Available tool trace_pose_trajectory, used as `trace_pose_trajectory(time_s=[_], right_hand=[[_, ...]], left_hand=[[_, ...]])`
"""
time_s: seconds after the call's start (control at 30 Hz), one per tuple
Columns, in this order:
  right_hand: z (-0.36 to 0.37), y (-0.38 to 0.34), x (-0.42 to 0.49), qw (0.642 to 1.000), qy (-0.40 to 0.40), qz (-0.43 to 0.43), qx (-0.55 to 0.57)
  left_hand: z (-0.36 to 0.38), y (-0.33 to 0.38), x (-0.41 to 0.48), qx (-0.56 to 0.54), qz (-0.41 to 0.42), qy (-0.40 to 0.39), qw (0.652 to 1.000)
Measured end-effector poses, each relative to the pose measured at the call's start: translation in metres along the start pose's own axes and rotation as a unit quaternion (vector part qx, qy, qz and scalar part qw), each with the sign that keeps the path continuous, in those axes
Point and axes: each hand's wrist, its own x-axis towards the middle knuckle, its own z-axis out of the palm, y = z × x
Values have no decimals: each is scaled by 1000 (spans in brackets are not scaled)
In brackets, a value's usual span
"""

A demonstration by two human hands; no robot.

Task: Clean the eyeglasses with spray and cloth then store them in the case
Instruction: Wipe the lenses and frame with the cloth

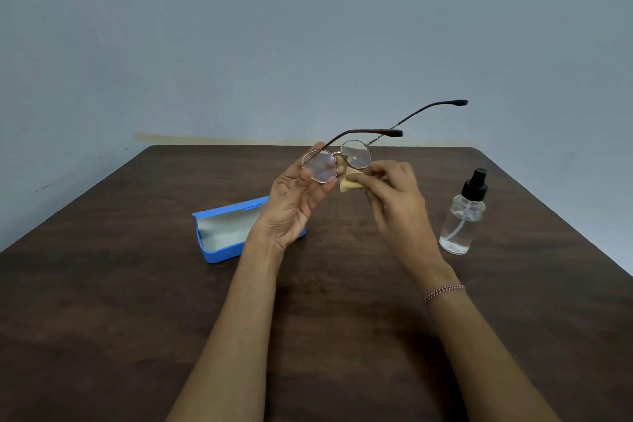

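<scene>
Round metal-framed eyeglasses (356, 155) with dark temples unfolded hang above the table's middle, temples pointing away to the right. My left hand (294, 202) holds them by the left lens rim, fingers curled round it. My right hand (394, 195) pinches a small yellow cloth (349, 182) just below the right lens. Behind my left wrist lies the blue glasses case (219, 233), open, its pale lining showing. A clear spray bottle (462, 219) with a black pump top stands upright to the right of my right hand.
Everything rests on a dark brown wooden table (137, 318) that stands against a plain blue-grey wall (308, 27). The table's far edge runs just behind the glasses, and its corners slope away at the left and right.
</scene>
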Motion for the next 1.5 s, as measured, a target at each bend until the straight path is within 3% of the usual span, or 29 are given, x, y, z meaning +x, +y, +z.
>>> trace_pose_trajectory(time_s=[0.2,0.53,0.7,1.17,1.5], right_hand=[[-7,8,0,993,88,73,2],[1,2,-1,997,15,66,-24],[-1,5,-1,996,48,60,-45],[-3,5,1,992,99,50,-61],[4,-7,-2,997,69,25,-23]], left_hand=[[2,-1,-1,13,-30,-4,999],[3,-3,0,-54,-40,14,998],[6,-5,-2,-104,-74,-4,992],[11,-22,1,-9,-75,-10,997],[16,-30,3,0,-94,-5,996]])
